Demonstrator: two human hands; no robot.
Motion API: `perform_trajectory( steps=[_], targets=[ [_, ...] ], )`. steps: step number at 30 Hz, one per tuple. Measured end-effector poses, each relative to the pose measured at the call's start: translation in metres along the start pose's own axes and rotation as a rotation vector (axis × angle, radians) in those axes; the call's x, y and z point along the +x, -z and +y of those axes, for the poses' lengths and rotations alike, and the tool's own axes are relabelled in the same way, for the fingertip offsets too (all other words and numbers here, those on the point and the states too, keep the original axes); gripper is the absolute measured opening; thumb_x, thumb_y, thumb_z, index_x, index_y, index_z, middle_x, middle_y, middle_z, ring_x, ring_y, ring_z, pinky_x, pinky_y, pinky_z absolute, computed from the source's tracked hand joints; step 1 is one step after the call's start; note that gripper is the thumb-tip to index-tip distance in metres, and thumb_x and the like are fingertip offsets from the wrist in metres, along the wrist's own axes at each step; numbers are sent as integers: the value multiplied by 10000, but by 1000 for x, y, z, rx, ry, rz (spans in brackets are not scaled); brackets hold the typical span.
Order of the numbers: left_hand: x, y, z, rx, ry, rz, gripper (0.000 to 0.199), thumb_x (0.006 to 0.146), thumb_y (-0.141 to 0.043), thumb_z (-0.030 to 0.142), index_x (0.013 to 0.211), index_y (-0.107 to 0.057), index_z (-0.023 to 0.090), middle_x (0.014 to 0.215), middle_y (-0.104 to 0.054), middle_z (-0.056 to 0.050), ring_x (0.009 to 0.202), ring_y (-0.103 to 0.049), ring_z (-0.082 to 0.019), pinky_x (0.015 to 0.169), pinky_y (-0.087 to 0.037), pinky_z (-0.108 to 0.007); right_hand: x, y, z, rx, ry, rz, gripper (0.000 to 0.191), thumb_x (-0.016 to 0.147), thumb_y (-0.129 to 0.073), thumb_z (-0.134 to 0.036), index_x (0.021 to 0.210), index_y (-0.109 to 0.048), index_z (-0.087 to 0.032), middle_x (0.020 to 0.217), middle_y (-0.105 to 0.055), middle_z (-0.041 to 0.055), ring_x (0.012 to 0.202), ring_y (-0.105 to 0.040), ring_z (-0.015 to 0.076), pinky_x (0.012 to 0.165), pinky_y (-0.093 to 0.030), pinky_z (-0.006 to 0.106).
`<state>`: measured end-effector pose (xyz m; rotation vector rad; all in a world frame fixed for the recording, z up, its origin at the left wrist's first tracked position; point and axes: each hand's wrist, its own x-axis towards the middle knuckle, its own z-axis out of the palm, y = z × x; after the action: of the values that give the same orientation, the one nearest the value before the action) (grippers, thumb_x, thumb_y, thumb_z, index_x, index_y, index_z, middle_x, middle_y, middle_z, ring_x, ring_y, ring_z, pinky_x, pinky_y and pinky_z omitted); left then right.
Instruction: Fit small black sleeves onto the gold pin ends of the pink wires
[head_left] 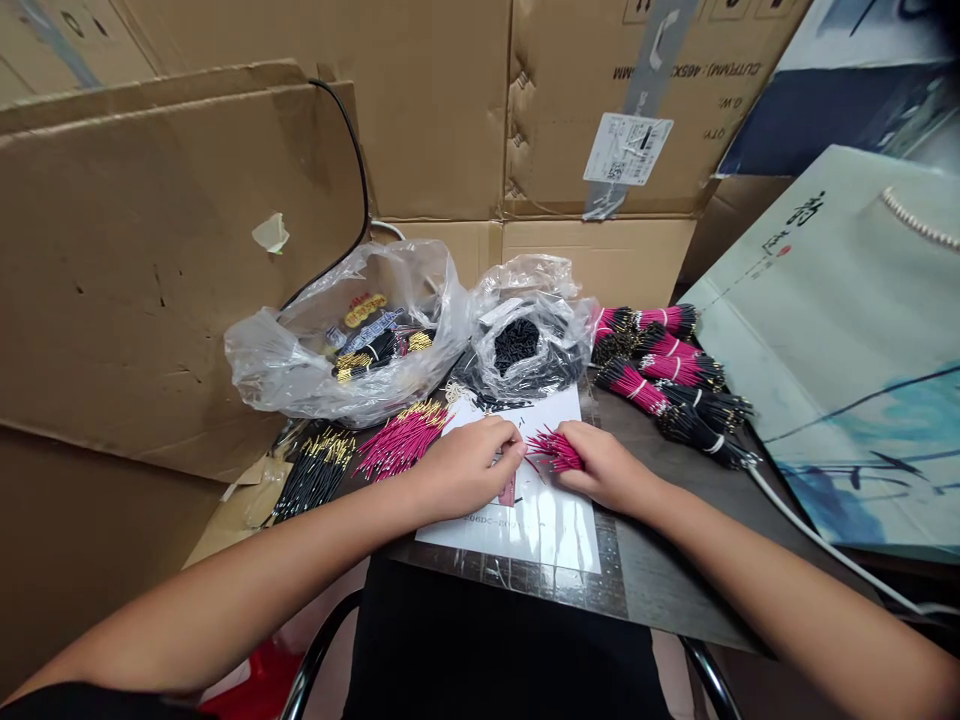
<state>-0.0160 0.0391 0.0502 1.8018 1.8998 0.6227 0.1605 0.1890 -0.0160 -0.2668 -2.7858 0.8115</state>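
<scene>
Holds pink wires [556, 450] in R hand [606, 468], jutting past curled fingers twd L hand [472, 465]; can't tell latter's grip.

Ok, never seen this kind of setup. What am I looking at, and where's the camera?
No machine here: just a person's bare hands. There is a single picture, from a camera worn on the head, looking forward and down, so both forearms reach in from the bottom.

The right hand holds a bunch of pink wires. The left hand is beside it, above a paper sheet; whether it grips anything is too small to tell.

On the dark table, loose pink and black piles lie to the left, two clear plastic bags stand behind, and tied bundles lie to the right. Cardboard forms the backdrop.
</scene>
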Motion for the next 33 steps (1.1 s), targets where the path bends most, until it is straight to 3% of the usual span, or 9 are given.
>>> perform_trajectory(
  steps=[3, 7, 11, 21, 28, 33],
  targets=[
    [1, 0, -4, -10, -17, 17, 367, 991, -292, 343, 851, -589, 178, 865, -617, -30, 863, -562, -164, 799, -439, -302, 1, -1, 3, 36, -12, 23, 215, 750, -543, -156, 739, -335, -212, 734, -439, -17, 666, -390, 131, 625, -297, 254],
    [8, -1, -13, 231, -52, 48, 256, 963, -392, 305, 1039, -602, 179, 1023, -588, -61, 922, -561, -189, 798, -440, -326, 2, -1, 5, 76, -28, 52, 178, 737, -511, -151, 730, -344, -210, 717, -447, -20, 644, -382, 125, 615, -287, 254],
    [11, -4, -18, 403, -180, -40, 231, 952, -413, 241, 1002, -632, 183, 997, -582, -63, 936, -542, -194, 797, -424, -320, 3, -1, 6, 106, -42, 79, 155, 728, -489, -152, 718, -346, -210, 699, -449, -22, 622, -373, 120, 596, -277, 250],
    [13, -19, -22, 709, -263, -27, 141, 903, -423, 115, 926, -559, 146, 953, -576, -92, 894, -475, -233, 739, -346, -362, 3, -2, 4, 164, -72, 82, 178, 726, -497, -157, 700, -330, -213, 643, -403, -45, 592, -353, 112, 576, -257, 250],
    [25, -18, -5, 686, -246, 58, 79, 868, -541, 220, 873, -546, 141, 894, -582, -85, 878, -488, -245, 753, -349, -366, 3, -2, 3, 210, -101, 95, 136, 741, -478, -161, 718, -354, -212, 641, -415, -46, 596, -362, 113, 575, -274, 247],
    [37, -19, -5, 508, -209, 113, 166, 926, -464, 254, 865, -580, 153, 868, -583, -65, 882, -504, -223, 776, -386, -356, 3, -1, 2, 206, -112, 112, 157, 720, -484, -147, 719, -341, -213, 635, -418, -50, 581, -352, 107, 571, -276, 240]
  ],
)
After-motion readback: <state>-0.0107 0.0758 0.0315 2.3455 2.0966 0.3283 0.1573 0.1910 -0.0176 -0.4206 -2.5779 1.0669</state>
